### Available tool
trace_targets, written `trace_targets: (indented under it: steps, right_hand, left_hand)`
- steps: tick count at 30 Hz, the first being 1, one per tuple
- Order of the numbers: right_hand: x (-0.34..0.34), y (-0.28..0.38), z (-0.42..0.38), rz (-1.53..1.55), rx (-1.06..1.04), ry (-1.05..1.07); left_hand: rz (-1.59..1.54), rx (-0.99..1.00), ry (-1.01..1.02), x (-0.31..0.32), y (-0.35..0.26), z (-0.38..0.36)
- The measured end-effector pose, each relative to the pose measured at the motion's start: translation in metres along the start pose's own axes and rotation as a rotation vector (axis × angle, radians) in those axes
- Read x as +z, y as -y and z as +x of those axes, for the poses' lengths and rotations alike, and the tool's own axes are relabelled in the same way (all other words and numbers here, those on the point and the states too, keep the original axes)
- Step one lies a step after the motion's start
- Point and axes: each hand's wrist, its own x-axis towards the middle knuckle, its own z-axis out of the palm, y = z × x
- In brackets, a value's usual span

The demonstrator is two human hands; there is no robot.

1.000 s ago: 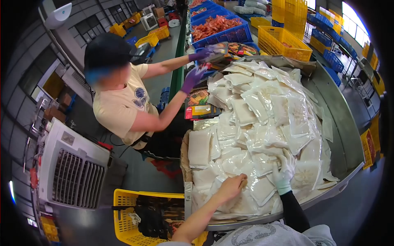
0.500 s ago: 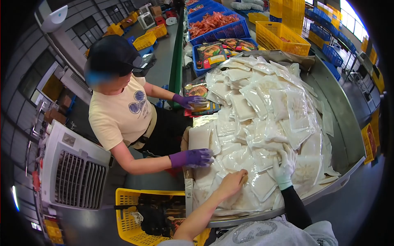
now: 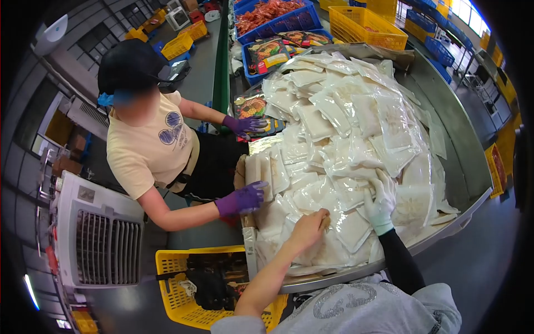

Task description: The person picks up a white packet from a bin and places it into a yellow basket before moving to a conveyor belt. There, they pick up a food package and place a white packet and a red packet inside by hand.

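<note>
A big heap of clear plastic packets (image 3: pixel 317 123) with flat whitish contents fills a metal bin (image 3: pixel 464 150). My left hand (image 3: pixel 308 229), bare, is over the near part of the heap with its fingers curled together. Something small and brownish shows at its fingertips; I cannot make out what it is. To its right, my right hand (image 3: pixel 381 205) wears a white glove and rests on the packets, fingers stretched and thumb apart.
Across the bin's left corner stands a co-worker (image 3: pixel 150 139) in purple gloves, one hand by upright packets (image 3: pixel 261 170). Below is a yellow crate (image 3: pixel 183 309) with dark items. Blue crates (image 3: pixel 278 28) with food packs and a yellow crate (image 3: pixel 367 28) stand behind.
The whole view has shifted slightly. The co-worker's nearer hand has drawn back toward the bin's left edge, where packets now stand upright. My hands stay on the heap, my left still curled.
</note>
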Motion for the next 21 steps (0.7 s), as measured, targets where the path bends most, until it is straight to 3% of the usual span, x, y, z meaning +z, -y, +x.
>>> trace_targets:
  steps: [21]
  right_hand:
    - [0.0006,-0.0003,0.0001,-0.006,0.017,-0.003]
  left_hand:
    - [-0.01,0.009,-0.008,-0.0018,0.0,-0.0002]
